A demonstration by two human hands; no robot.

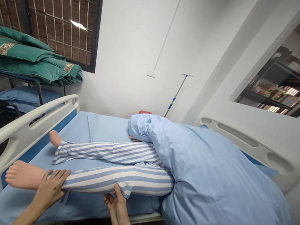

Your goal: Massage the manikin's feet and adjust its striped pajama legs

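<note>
A care manikin lies on the bed in blue-and-white striped trousers (103,176), its bare plastic-looking near foot (24,175) pointing left. My left hand (53,186) is wrapped over the near leg at the ankle, by the trouser cuff. Lower down in the picture, my right hand (117,203) has its thumb on the trouser fabric below the knee, fingers curled at the leg's underside and partly hidden. The far leg lies flat beside it, its foot (55,138) bare. A light blue quilt (200,158) covers the upper body; a few of the manikin's fingers (134,138) peek out.
A cream bed-end board (21,130) rises at the left, another (251,141) at the right. Behind the bed stand a drip pole (177,94) and a red object (145,112). Folded green bedding (34,61) is stacked on a rack under the barred window.
</note>
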